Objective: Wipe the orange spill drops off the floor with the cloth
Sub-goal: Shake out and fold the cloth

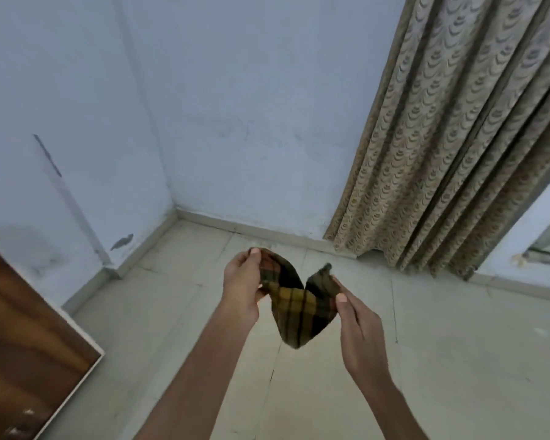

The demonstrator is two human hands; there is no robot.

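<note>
A dark plaid cloth point(294, 301), green, yellow and orange, hangs in the air above the pale tiled floor point(442, 360). My left hand point(240, 285) pinches its upper left corner between thumb and fingers. My right hand point(353, 312) pinches the upper right corner, so the cloth sags in a fold between both hands. No orange drops show on the visible floor.
A wooden furniture panel point(29, 347) with a light edge stands at the lower left. Blue-white walls meet in a corner point(172, 204) ahead. A patterned beige curtain point(458, 154) hangs to the floor at the right.
</note>
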